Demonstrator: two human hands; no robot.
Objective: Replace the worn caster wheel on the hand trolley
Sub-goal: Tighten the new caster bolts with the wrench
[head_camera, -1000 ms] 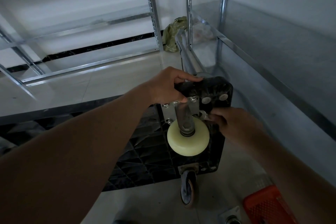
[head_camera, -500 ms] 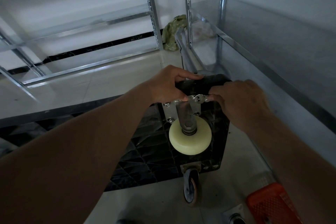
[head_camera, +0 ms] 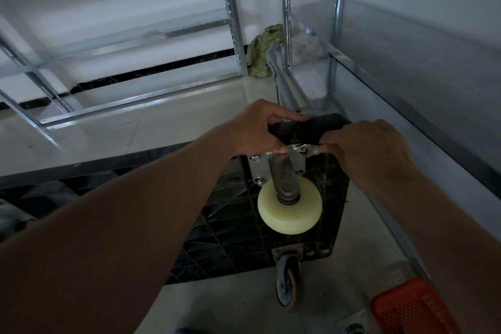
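The black hand trolley point(head_camera: 233, 228) lies overturned, its ribbed underside facing me. A cream caster wheel point(head_camera: 290, 214) on a metal fork and silver mounting plate point(head_camera: 257, 168) sits at its far right corner. My left hand point(head_camera: 260, 127) grips the trolley's top edge, thumb against the plate. My right hand point(head_camera: 363, 149) holds a small silver wrench point(head_camera: 306, 150) whose head sits on a bolt at the plate's upper right corner. A dark worn caster point(head_camera: 287, 285) hangs at the trolley's near corner.
Metal shelving runs along the right point(head_camera: 406, 106) and back left point(head_camera: 135, 43). An orange plastic basket point(head_camera: 412, 309) sits on the floor at the lower right, another caster's plate point(head_camera: 349, 323) beside it. A green bag point(head_camera: 264, 51) lies by the far shelf post.
My right hand rose from the plate's lower right side to its upper right corner and set the wrench on the bolt there. The left hand stayed on the trolley's edge.
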